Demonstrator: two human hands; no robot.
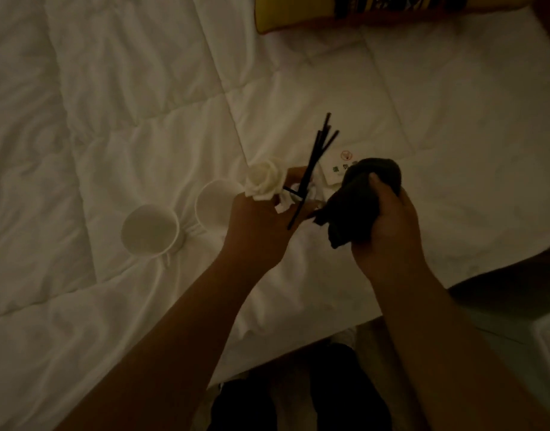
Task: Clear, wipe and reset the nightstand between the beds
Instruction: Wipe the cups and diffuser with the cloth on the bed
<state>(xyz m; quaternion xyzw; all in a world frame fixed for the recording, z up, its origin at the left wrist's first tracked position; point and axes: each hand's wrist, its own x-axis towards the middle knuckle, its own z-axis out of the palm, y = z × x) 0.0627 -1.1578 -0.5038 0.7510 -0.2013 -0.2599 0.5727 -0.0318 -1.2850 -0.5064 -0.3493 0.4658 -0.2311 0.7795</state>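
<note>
Head view shows us standing at the edge of a bed [118, 98], both hands out over its white quilt; the light is dim and fine detail is poor. We note the left hand [255, 227] with fingers curled round a reed diffuser [293, 199], a small vessel we can barely make out, dressed with a white rose [264, 180]; its black reeds [318, 154] run up and away from the hand, tilted toward the right. The right hand [388, 219] is clenched on a bunched dark cloth [365, 194]; a corner of the cloth hangs touching, or all but touching, the vessel on its right side; we cannot tell which. Two white cups [149, 228] stand on the quilt just left of the left hand, near one another; a printed card [337, 172] lies on the quilt behind the cloth; a patterned cushion [360, 10] sits at the far edge. The nightstand itself is not in view. We judge the step in hand to be wiping the diffuser; the cloth lies directly right of the vessel, so the right hand is nearer and need only close leftward, keeping below the reeds.
</note>
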